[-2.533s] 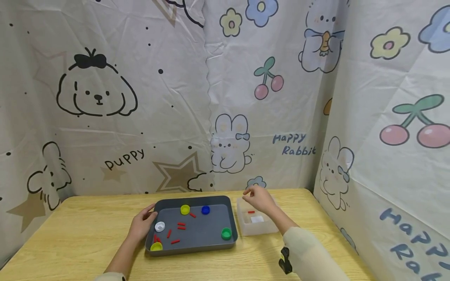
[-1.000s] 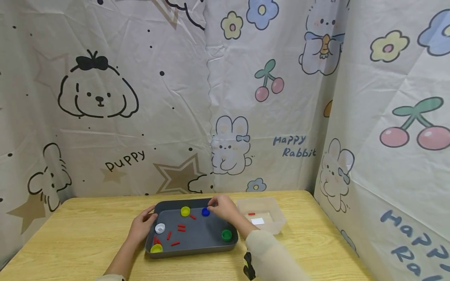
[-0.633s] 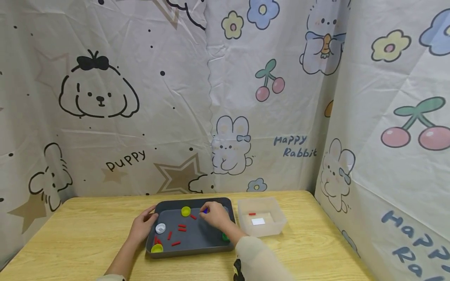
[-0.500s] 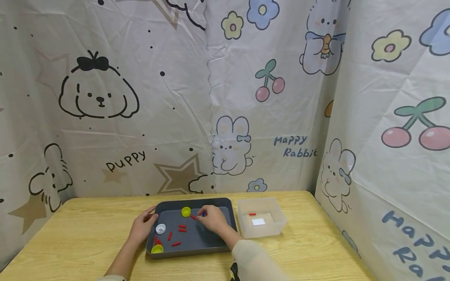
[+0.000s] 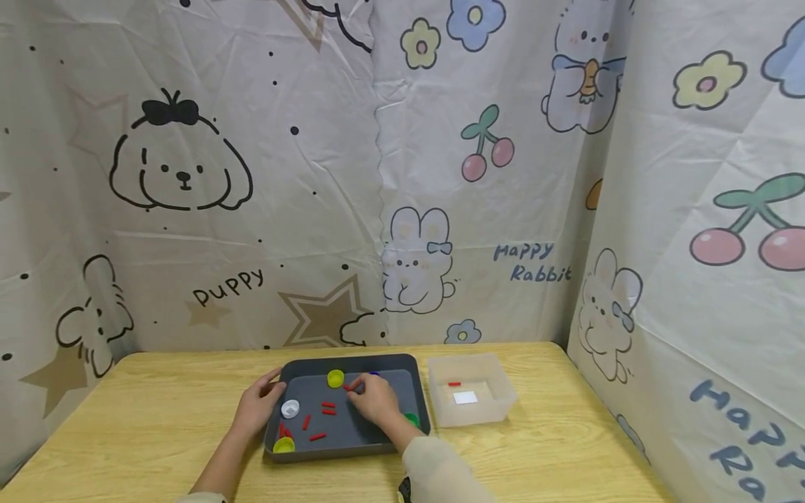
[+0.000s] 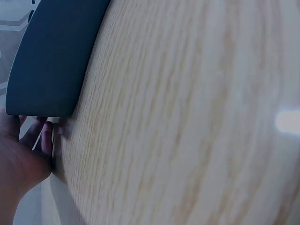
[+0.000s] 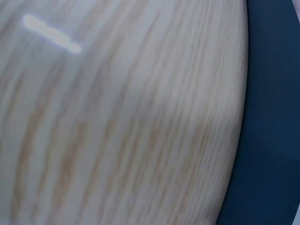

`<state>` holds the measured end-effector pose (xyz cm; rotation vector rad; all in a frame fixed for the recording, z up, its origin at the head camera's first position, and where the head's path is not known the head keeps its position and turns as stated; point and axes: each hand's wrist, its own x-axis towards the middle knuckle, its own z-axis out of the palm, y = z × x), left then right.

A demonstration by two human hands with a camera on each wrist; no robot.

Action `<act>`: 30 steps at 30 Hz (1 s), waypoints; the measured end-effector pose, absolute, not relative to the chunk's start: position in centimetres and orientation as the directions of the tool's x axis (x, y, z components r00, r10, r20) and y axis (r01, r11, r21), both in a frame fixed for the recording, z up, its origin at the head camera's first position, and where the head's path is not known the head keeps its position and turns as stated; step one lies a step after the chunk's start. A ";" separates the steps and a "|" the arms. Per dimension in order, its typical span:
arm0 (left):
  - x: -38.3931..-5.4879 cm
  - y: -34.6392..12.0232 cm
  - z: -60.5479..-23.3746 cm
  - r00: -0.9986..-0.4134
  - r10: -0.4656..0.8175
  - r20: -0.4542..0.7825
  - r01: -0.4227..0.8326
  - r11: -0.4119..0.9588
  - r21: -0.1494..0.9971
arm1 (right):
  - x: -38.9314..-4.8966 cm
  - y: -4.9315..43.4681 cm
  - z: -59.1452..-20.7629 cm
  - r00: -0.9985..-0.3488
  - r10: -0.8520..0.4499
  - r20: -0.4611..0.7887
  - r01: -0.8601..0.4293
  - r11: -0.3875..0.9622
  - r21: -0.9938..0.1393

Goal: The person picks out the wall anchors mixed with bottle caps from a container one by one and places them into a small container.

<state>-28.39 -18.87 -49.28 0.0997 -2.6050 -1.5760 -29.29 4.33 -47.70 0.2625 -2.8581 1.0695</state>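
Observation:
A dark grey tray [image 5: 358, 447] lies on the wooden table. My left hand [image 5: 256, 405] grips its left rim, thumb on top and fingers along the outside. In the left wrist view, that left hand [image 6: 23, 157] is at the end of the tray's wall [image 6: 51, 61]. Inside the tray, my right hand [image 5: 376, 402] pinches a short red stick [image 5: 348, 388] by its right end, near a yellow cap [image 5: 336, 378]. Several other red sticks [image 5: 329, 409] lie scattered to the left. The right wrist view shows tray wall [image 7: 272, 117] and table, no hand.
Also in the tray are a white cap [image 5: 290, 409], a second yellow cap [image 5: 284, 445], and a blue cap [image 5: 374, 374] and green cap [image 5: 411, 419], both partly hidden. A translucent box [image 5: 472, 416] holding one red stick stands right of the tray; a printed cloth hangs behind.
My right hand has come from above the translucent box leftward into the tray, past the blue cap, to the red stick beside the yellow cap. My left hand keeps its grip on the tray.

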 end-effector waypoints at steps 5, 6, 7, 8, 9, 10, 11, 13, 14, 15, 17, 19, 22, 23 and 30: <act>-28.4 -18.9 -49.3 -0.993 -0.108 0.044 -0.011 0.459 0.888 | -29.4 3.9 -48.1 -0.986 -0.078 0.146 -0.154 0.762 -0.629; -28.4 -18.9 -49.3 -0.993 -0.108 0.042 -0.012 0.458 0.889 | -29.4 3.8 -48.2 -0.987 -0.064 0.149 -0.144 0.769 -0.623; -28.4 -18.9 -49.3 -0.993 -0.108 0.040 -0.013 0.456 0.890 | -29.5 3.7 -48.3 -0.987 -0.050 0.150 -0.133 0.776 -0.617; -28.4 -18.9 -49.3 -0.993 -0.110 0.039 -0.015 0.453 0.891 | -29.5 3.6 -48.4 -0.988 -0.037 0.148 -0.121 0.781 -0.613; -28.4 -18.9 -49.3 -0.993 -0.110 0.037 -0.017 0.453 0.891 | -29.6 3.5 -48.5 -0.989 -0.024 0.148 -0.110 0.787 -0.607; -28.4 -18.9 -49.3 -0.993 -0.111 0.037 -0.017 0.453 0.891 | -29.6 3.5 -48.5 -0.989 -0.013 0.149 -0.101 0.792 -0.602; -28.4 -18.9 -49.3 -0.993 -0.110 0.038 -0.016 0.455 0.890 | -29.7 3.4 -48.6 -0.989 -0.002 0.149 -0.090 0.801 -0.592; -28.3 -18.9 -49.3 -0.993 -0.109 0.040 -0.014 0.455 0.890 | -29.8 3.2 -48.7 -0.988 0.013 0.153 -0.078 0.817 -0.571; -28.3 -18.9 -49.2 -0.993 -0.110 0.040 -0.015 0.455 0.890 | -29.8 3.1 -48.8 -0.988 0.015 0.157 -0.076 0.827 -0.558; -28.3 -18.9 -49.2 -0.993 -0.109 0.041 -0.014 0.455 0.890 | -29.8 3.0 -48.9 -0.987 0.016 0.161 -0.075 0.836 -0.544; -28.3 -18.8 -49.2 -0.993 -0.109 0.042 -0.012 0.455 0.890 | -29.7 2.9 -48.9 -0.985 0.016 0.173 -0.078 0.851 -0.520; -28.3 -18.8 -49.2 -0.993 -0.114 0.040 -0.016 0.453 0.891 | -29.7 2.8 -48.9 -0.984 0.015 0.177 -0.078 0.858 -0.508; -28.3 -18.7 -49.1 -0.993 -0.113 0.041 -0.015 0.455 0.890 | -29.7 2.8 -48.8 -0.984 0.018 0.177 -0.074 0.865 -0.497; -28.4 -18.7 -49.1 -0.993 -0.112 0.042 -0.014 0.456 0.890 | -29.7 2.8 -48.7 -0.984 0.019 0.175 -0.071 0.867 -0.493; -28.2 -18.7 -49.1 -0.993 -0.116 0.033 -0.023 0.452 0.892 | -29.6 3.0 -48.5 -0.983 0.012 0.181 -0.083 0.856 -0.510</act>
